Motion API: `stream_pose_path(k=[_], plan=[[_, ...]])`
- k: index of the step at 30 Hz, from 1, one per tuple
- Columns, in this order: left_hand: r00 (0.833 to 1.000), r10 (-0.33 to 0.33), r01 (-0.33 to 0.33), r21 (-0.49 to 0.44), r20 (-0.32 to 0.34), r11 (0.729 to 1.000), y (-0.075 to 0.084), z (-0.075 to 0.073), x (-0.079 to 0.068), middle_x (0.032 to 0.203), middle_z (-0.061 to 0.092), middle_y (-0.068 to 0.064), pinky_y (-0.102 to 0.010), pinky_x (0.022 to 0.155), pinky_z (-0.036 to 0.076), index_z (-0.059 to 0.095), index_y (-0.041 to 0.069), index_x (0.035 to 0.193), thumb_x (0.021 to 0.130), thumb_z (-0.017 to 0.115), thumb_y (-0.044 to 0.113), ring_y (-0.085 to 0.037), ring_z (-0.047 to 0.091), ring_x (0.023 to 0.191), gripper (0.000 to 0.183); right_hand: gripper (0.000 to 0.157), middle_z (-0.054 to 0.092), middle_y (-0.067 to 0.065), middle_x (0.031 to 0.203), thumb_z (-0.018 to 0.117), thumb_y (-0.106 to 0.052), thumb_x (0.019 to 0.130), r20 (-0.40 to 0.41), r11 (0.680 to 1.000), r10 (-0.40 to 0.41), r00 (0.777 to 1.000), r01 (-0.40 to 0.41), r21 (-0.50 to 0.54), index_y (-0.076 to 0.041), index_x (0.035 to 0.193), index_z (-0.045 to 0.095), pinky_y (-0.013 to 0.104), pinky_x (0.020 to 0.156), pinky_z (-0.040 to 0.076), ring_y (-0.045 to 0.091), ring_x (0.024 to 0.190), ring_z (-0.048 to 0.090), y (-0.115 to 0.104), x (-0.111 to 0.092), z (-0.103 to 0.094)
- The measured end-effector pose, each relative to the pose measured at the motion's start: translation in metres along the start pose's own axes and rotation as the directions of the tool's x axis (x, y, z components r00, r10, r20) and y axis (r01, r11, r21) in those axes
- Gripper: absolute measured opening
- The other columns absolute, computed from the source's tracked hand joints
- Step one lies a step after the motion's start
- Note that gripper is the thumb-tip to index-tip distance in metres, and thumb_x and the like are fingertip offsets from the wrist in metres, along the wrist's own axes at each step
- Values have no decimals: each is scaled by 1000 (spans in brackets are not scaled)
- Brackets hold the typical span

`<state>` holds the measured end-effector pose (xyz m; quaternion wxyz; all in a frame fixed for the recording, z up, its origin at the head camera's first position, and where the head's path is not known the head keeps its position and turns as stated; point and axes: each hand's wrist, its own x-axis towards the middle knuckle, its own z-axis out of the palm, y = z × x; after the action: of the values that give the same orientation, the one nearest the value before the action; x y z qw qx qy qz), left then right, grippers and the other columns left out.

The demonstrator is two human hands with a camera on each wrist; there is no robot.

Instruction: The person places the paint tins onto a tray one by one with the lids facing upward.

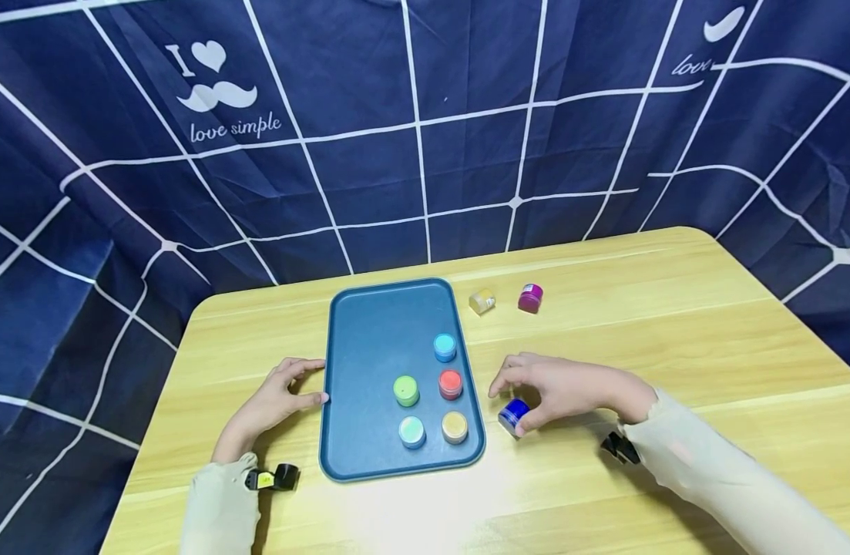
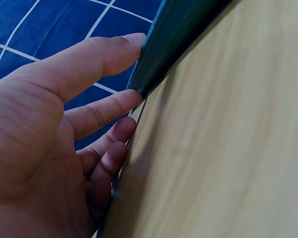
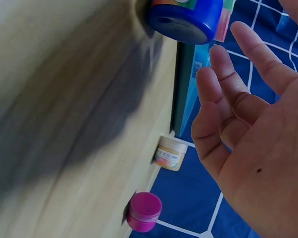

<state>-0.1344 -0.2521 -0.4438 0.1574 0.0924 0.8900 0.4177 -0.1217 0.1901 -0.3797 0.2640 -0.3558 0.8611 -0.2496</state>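
A dark blue paint jar [image 1: 513, 415] lies tipped on the table, right of the tray. My right hand [image 1: 559, 385] arches over it, thumb at its near side and the other fingers spread beyond it. In the right wrist view a gap shows between those fingers and the jar [image 3: 184, 22]. The blue tray [image 1: 369, 324] carries light blue [image 1: 445, 347], red [image 1: 450, 384], green [image 1: 406, 391], teal [image 1: 412, 432] and gold [image 1: 455, 427] jars. My left hand [image 1: 275, 397] touches the tray's left rim with thumb and fingertips, fingers fairly straight.
Behind the blue jar, a pale yellow jar [image 1: 482, 301] and a magenta jar [image 1: 530, 298] lie on their sides on the wooden table [image 1: 640, 308]. A dark blue curtain [image 1: 369, 177] with white lines hangs along the table's far edge.
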Motion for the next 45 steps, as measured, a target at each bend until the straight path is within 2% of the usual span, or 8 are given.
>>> stream_pose_path(k=[10,25,36,45], plan=[[1000,5,-5,-1,-12,1000,-1,0,0,135,45,-16,-63,108,27,51,8,139,84,75,31,-38,33,130,65,43,56,-8,108,79,-38,77,-10,998,3,1000,-4,-65,-25,114,64,26,84,45,12,100,46,7,-4,10],[1000,-5,5,-6,6,1000,2,0,-2,135,45,-14,-59,104,31,50,9,140,85,74,33,-35,36,126,65,43,56,-10,108,80,-34,75,-1,993,28,1000,-27,-117,-25,114,63,25,83,46,9,100,47,11,0,16],[1000,1,-1,0,-2,1000,2,0,-1,134,45,-15,-61,106,29,51,9,139,84,74,32,-36,35,127,64,36,55,-10,110,77,-25,78,7,991,71,997,-70,-112,-27,111,63,28,86,48,11,102,48,7,2,17],[1000,0,-1,-7,-4,1000,1,0,-1,136,45,-15,-62,107,28,51,9,139,84,74,32,-37,33,129,64,28,55,-10,105,77,-26,79,-23,990,40,999,-43,-137,-29,102,62,27,82,48,11,98,48,9,2,17]])
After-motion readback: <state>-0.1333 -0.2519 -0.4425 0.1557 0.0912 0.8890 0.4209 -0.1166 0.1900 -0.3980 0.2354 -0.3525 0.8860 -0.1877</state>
